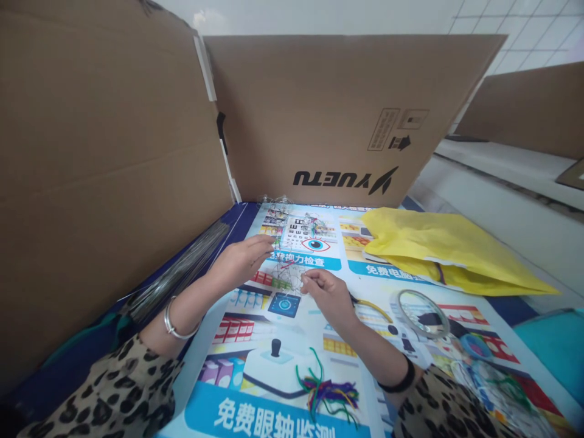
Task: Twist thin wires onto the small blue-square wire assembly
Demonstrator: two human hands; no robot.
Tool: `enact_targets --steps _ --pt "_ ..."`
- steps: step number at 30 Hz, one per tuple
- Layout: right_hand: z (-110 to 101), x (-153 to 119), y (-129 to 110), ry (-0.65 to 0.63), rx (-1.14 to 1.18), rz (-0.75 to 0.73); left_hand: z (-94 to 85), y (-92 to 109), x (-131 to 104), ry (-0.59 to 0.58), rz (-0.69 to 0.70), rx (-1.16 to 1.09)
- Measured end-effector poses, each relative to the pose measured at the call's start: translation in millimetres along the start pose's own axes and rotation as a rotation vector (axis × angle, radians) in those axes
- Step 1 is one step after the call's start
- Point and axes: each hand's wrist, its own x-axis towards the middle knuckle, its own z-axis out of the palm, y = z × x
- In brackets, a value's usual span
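Note:
My left hand, with a silver bangle on its wrist, reaches over the printed sheet, its fingers stretched forward above a tangle of thin wire. To its right, my right hand, wearing a black band, has thumb and index finger pinched at the tangle's near right edge. What lies in that pinch is too small to make out. More wiry pieces lie at the sheet's far edge. A bundle of coloured threads rests nearer to me, below my right hand.
Cardboard panels stand behind and at the left. Long thin wires lie at the left. On the right are a yellow bag, a clear round dish, yellow-handled pliers and a teal item.

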Motion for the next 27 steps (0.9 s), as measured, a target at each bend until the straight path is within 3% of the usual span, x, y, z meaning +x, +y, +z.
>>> enact_targets --steps 17,23,27 --pt "-2 -5 2 0.003 -0.111 -0.104 -2.0 1 -7 0.110 0.180 0.141" --pt "-1 -5 -1 -0.003 -0.150 -0.098 -0.8 5 -5 0.119 0.131 -0.037" --pt "0 -5 -1 -0.009 -0.147 -0.096 8.5 10 -3 0.216 0.033 -0.205"
